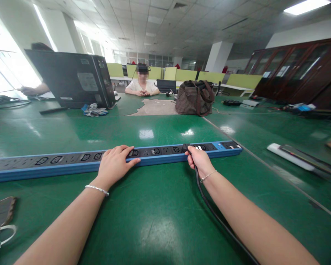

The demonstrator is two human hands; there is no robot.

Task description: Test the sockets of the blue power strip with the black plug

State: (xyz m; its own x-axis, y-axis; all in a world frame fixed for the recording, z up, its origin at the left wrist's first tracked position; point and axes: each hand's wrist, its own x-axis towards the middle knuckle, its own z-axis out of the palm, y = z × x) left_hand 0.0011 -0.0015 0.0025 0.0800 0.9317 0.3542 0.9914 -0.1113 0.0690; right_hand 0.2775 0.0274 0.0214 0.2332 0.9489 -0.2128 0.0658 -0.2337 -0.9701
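Yellow-green partitions (186,74) and a dark wooden cabinet (306,70) line the back of an office, beyond a glossy green tabletop (143,213). Across its near half lies a long blue power strip (157,161), running from the left edge to right of centre, its black sockets facing up. The left hand (113,164) rests on the strip left of centre, palm down, fingers and thumb spread. Farther right, the right hand (199,158) pinches a black plug (185,148) between thumb and fingers, at the sockets; whether it is fully seated cannot be told. A black cable (209,209) runs from that hand down beside the right forearm.

Beyond the strip, a brown bag (193,99) stands right of centre and a black computer tower (68,79) at left, with gloves (94,109) just beside its base. A person (142,86) sits at the far side, hands together. Near the lower left corner lies a phone (2,211).
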